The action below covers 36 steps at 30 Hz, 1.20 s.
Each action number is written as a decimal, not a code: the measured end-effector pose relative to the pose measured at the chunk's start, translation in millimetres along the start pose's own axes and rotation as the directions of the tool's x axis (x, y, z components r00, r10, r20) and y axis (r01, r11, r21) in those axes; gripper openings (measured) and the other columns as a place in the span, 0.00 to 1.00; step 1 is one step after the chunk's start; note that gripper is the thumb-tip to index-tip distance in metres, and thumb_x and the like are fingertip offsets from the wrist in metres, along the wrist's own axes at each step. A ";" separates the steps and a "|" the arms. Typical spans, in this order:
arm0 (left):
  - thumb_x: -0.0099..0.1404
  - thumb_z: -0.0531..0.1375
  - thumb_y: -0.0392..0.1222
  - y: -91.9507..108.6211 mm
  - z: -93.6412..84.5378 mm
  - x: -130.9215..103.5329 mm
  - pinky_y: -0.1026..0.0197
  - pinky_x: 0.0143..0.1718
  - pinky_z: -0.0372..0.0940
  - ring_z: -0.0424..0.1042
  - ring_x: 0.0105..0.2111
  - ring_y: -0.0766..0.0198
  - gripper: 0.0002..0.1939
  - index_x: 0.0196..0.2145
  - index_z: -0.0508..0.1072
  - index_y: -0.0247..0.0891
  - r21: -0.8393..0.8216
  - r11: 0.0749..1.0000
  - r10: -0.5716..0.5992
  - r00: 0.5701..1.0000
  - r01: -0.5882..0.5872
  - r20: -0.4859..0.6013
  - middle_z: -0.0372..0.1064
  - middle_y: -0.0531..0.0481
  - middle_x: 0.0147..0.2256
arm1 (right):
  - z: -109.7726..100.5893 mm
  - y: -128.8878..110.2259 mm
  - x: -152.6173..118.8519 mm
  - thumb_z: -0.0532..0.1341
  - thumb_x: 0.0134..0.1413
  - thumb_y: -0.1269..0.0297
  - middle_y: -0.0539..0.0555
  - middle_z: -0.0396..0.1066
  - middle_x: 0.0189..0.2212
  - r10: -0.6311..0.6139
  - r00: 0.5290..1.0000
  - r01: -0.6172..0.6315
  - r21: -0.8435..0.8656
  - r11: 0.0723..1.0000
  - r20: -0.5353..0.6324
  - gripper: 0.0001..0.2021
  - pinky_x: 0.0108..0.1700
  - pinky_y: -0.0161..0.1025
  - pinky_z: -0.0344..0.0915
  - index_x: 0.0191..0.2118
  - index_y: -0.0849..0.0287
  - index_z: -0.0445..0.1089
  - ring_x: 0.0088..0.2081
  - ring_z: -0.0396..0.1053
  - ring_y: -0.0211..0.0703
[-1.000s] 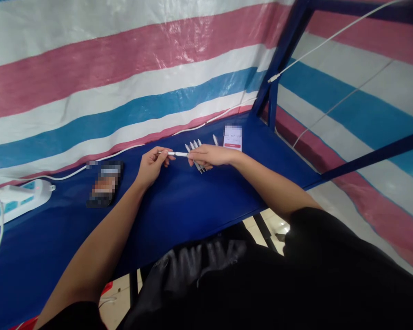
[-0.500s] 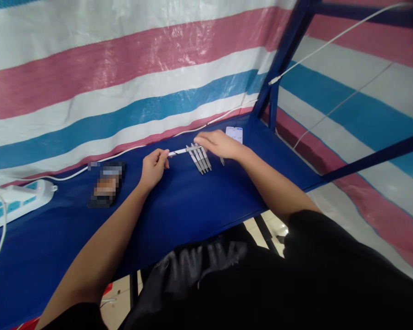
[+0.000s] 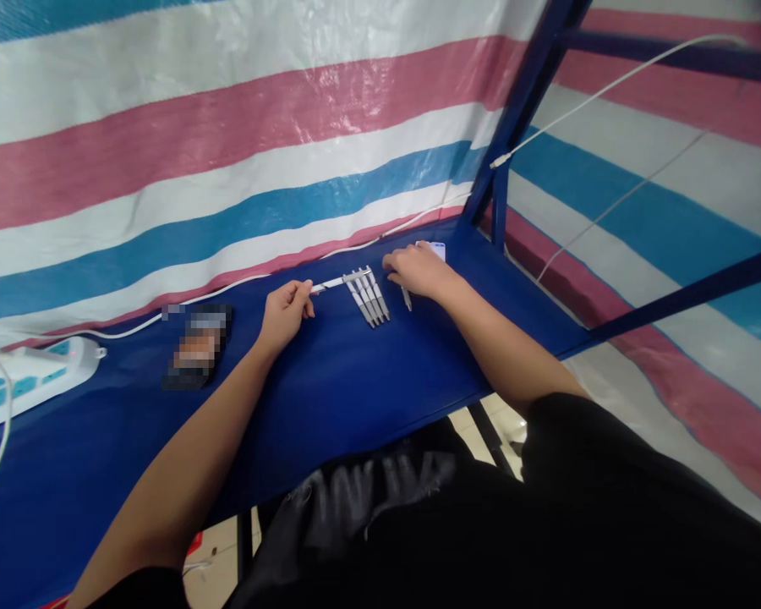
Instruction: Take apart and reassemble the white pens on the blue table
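Observation:
My left hand (image 3: 287,311) pinches the end of a white pen (image 3: 331,284) with a grey grip. That pen points right, across the upper ends of several similar white-and-grey pens (image 3: 367,300) lying side by side on the blue tabletop (image 3: 355,372). Just right of this row, my right hand (image 3: 415,269) hovers with its fingers bent and apart, and nothing shows between them. Below its palm another pen (image 3: 407,299) sticks out, its upper part hidden. A phone (image 3: 440,250) is partly covered by the same hand.
A dark, pixelated object (image 3: 198,347) lies left of my left hand. Farther left is a white power strip (image 3: 44,376) with cables. A white cable (image 3: 228,283) runs along the striped sheet (image 3: 247,152) at the back. Blue frame posts (image 3: 498,203) stand at the right.
My right hand has moved right, away from the tip of the held pen, towards the separate pen and the phone. My left hand keeps its pinch almost in place. The view has tilted slightly.

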<state>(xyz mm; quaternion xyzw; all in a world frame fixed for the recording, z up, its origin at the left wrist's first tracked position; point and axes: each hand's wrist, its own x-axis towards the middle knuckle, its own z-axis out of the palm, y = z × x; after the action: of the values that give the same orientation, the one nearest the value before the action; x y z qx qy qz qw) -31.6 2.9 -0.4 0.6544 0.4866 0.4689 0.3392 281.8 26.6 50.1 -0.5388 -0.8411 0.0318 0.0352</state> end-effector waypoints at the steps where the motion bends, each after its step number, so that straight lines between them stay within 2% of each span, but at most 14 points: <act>1: 0.74 0.67 0.69 -0.1 0.4 0.3 0.62 0.26 0.62 0.66 0.19 0.66 0.29 0.29 0.78 0.41 -0.011 1.000 -0.004 1.000 0.004 0.002 0.72 0.51 0.19 | -0.2 -0.1 0.1 0.64 0.73 0.71 0.68 0.83 0.56 -0.005 1.000 0.005 0.007 1.000 0.001 0.15 0.61 0.58 0.61 0.59 0.64 0.82 0.55 0.78 0.66; 5: 0.73 0.68 0.69 0.0 1.2 1.1 0.63 0.23 0.62 0.67 0.18 0.65 0.28 0.31 0.80 0.41 -0.048 0.998 -0.029 1.000 0.030 0.006 0.72 0.50 0.19 | 0.5 -0.4 1.6 0.65 0.72 0.72 0.65 0.85 0.55 -0.040 0.999 0.042 0.111 0.993 -0.017 0.20 0.59 0.54 0.63 0.66 0.63 0.79 0.56 0.79 0.63; 13: 0.75 0.68 0.66 1.2 0.3 -0.1 0.63 0.24 0.64 0.69 0.18 0.65 0.28 0.27 0.75 0.41 -0.045 0.998 -0.031 0.999 0.032 0.023 0.75 0.49 0.20 | 1.0 -0.4 5.0 0.66 0.70 0.74 0.65 0.85 0.53 -0.040 0.998 0.053 0.281 0.958 -0.053 0.18 0.53 0.46 0.68 0.63 0.65 0.80 0.49 0.80 0.55; 15: 0.76 0.67 0.65 0.4 0.2 -0.1 0.63 0.24 0.64 0.69 0.18 0.65 0.28 0.27 0.75 0.42 -0.049 0.998 -0.027 0.999 0.028 0.027 0.75 0.49 0.21 | -3.5 0.1 2.1 0.67 0.70 0.72 0.65 0.85 0.53 -0.036 0.995 0.059 0.270 0.961 -0.090 0.18 0.53 0.47 0.68 0.62 0.64 0.80 0.50 0.80 0.56; 18: 0.75 0.68 0.66 -1.1 0.2 0.6 0.63 0.23 0.64 0.69 0.18 0.66 0.27 0.28 0.76 0.41 -0.067 0.997 -0.027 0.999 0.029 0.032 0.75 0.50 0.20 | -7.4 -2.9 -3.2 0.67 0.71 0.68 0.67 0.83 0.54 -0.016 0.992 0.038 0.170 0.985 -0.129 0.20 0.59 0.53 0.66 0.65 0.65 0.77 0.55 0.79 0.63; 21: 0.74 0.68 0.67 -1.4 0.2 1.1 0.63 0.23 0.64 0.69 0.17 0.66 0.28 0.29 0.76 0.41 -0.078 0.996 -0.033 0.999 0.036 0.038 0.74 0.49 0.20 | -3.1 -10.2 -4.8 0.69 0.72 0.65 0.71 0.83 0.55 0.027 0.998 -0.025 0.026 0.999 -0.059 0.26 0.64 0.60 0.62 0.69 0.69 0.72 0.56 0.79 0.70; 23: 0.74 0.68 0.68 -1.1 0.2 1.1 0.63 0.23 0.64 0.69 0.17 0.66 0.29 0.28 0.76 0.41 -0.077 0.996 -0.032 0.999 0.035 0.038 0.74 0.49 0.20 | 2.4 -14.0 -2.4 0.67 0.72 0.68 0.73 0.82 0.56 0.033 0.999 -0.033 -0.002 0.999 -0.026 0.25 0.64 0.60 0.62 0.69 0.69 0.71 0.56 0.79 0.69; 26: 0.74 0.69 0.67 -0.6 0.2 0.7 0.63 0.23 0.63 0.69 0.18 0.66 0.28 0.28 0.75 0.41 -0.076 0.997 -0.028 0.999 0.030 0.034 0.75 0.50 0.20 | 9.7 -15.9 4.2 0.63 0.72 0.74 0.71 0.81 0.57 0.036 0.999 -0.035 0.067 0.997 -0.016 0.18 0.59 0.53 0.66 0.64 0.66 0.75 0.56 0.79 0.64; 29: 0.74 0.69 0.67 -0.8 0.4 0.5 0.63 0.23 0.64 0.69 0.18 0.66 0.28 0.30 0.76 0.41 -0.083 0.996 -0.037 0.998 0.040 0.042 0.75 0.50 0.21 | 13.5 -14.8 10.3 0.63 0.71 0.75 0.69 0.82 0.54 0.058 0.998 -0.055 0.171 0.984 -0.010 0.15 0.53 0.49 0.68 0.59 0.64 0.78 0.54 0.79 0.60; 36: 0.73 0.68 0.71 -3.4 1.0 2.0 0.63 0.23 0.64 0.69 0.17 0.65 0.30 0.30 0.75 0.41 -0.092 0.995 -0.031 0.998 0.036 0.052 0.75 0.49 0.20 | 13.7 -14.5 13.7 0.64 0.72 0.75 0.68 0.84 0.48 0.122 0.992 -0.103 0.313 0.944 -0.040 0.14 0.52 0.47 0.71 0.58 0.67 0.79 0.49 0.81 0.59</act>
<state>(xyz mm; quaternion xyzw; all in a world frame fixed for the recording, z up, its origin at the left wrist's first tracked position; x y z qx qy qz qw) -31.5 5.9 -3.3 0.6412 0.4664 0.4687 0.3894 261.6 32.9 38.1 -0.5743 -0.7921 0.1497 0.1423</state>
